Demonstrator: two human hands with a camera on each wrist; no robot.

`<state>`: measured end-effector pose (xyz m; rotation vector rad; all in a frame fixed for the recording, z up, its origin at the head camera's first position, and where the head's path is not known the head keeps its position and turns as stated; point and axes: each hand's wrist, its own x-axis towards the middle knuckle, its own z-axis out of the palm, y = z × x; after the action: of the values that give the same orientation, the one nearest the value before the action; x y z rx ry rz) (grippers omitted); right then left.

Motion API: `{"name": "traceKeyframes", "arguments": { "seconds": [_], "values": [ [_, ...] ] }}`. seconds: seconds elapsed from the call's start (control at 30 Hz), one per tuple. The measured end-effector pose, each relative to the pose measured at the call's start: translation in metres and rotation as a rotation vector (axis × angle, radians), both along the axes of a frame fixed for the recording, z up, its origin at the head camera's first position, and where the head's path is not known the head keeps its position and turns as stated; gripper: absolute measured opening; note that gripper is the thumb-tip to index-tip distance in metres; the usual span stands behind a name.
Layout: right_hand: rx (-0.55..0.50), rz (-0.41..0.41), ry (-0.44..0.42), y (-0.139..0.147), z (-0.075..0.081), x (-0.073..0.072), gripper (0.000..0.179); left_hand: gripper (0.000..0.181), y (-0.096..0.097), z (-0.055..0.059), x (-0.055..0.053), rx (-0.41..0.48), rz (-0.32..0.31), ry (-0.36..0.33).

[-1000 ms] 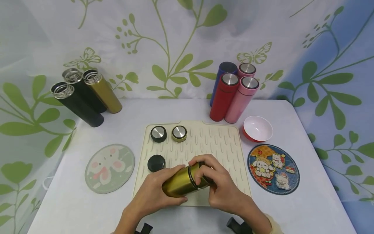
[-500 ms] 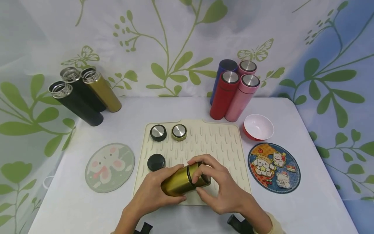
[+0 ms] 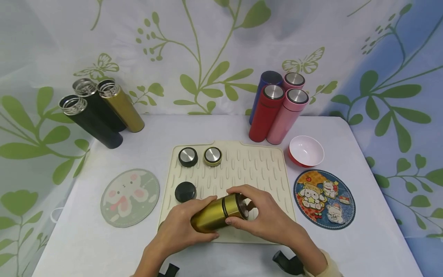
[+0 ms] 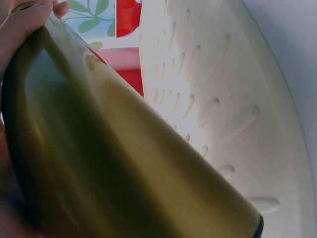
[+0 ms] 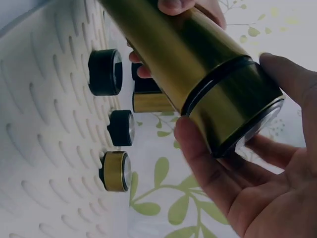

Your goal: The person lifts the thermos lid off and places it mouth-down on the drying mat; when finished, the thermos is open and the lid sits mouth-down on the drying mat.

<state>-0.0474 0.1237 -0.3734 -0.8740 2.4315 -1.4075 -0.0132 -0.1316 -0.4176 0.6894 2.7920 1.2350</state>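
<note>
A gold thermos [image 3: 209, 216] lies tilted above the mat, its lid end toward the right. My left hand [image 3: 178, 225] grips the body, thumb below and fingers on the far side; in the left wrist view the gold body [image 4: 114, 144] fills much of the picture. With thumb and a finger on opposite sides, my right hand [image 3: 270, 215] pinches the gold lid [image 5: 235, 106]. That lid sits against the body, with a dark ring between them. The other right fingers curve below the lid's steel top, apart from it.
Two black lids [image 3: 188, 157] [image 3: 185, 192] and a gold lid [image 3: 212, 156] lie on the cream mat [image 3: 256, 169]. Open thermoses [image 3: 100, 119] stand back left, lidded ones [image 3: 266, 115] back right. A bowl [image 3: 306, 151] and two round mats [image 3: 130, 198] [image 3: 324, 199] flank the mat.
My right fingers have loosened from around the lid and shifted to a pinch at its sides, baring more of it. My left hand keeps its grip on the thermos.
</note>
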Motion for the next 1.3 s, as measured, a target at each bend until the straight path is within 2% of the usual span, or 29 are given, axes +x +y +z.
{"name": "traceKeyframes", "arguments": {
  "seconds": [0.2, 0.33, 0.57, 0.7, 0.8, 0.93, 1.07, 1.17, 1.3],
  "values": [
    [-0.064, 0.073, 0.027, 0.003, 0.007, -0.001, 0.058, 0.084, -0.001, 0.000, 0.001, 0.031, -0.006, -0.019],
    [-0.065, 0.090, 0.071, 0.004, 0.009, 0.002, 0.061, 0.084, -0.001, 0.001, 0.000, 0.039, -0.009, -0.020],
    [-0.111, 0.086, 0.165, 0.006, 0.016, 0.001, 0.064, 0.083, -0.006, 0.005, -0.001, 0.083, -0.005, -0.067],
    [-0.141, 0.047, 0.165, 0.011, 0.016, -0.003, 0.065, 0.084, -0.012, 0.007, 0.000, 0.084, 0.030, -0.071],
    [-0.134, 0.003, 0.139, 0.011, 0.011, -0.005, 0.068, 0.083, -0.016, 0.008, 0.001, 0.092, 0.049, -0.052],
    [-0.066, -0.089, 0.077, 0.006, 0.001, -0.010, 0.075, 0.081, -0.022, 0.011, 0.002, 0.118, 0.076, -0.032],
    [0.003, -0.162, 0.044, 0.000, -0.008, -0.016, 0.071, 0.078, -0.032, 0.016, 0.006, 0.160, 0.105, -0.019],
    [0.014, -0.176, 0.063, -0.003, -0.016, -0.021, 0.066, 0.080, -0.040, 0.021, 0.008, 0.181, 0.144, 0.035],
    [0.015, -0.149, 0.102, -0.009, -0.028, -0.029, 0.061, 0.087, -0.053, 0.028, 0.010, 0.205, 0.215, 0.130]
  ]
}}
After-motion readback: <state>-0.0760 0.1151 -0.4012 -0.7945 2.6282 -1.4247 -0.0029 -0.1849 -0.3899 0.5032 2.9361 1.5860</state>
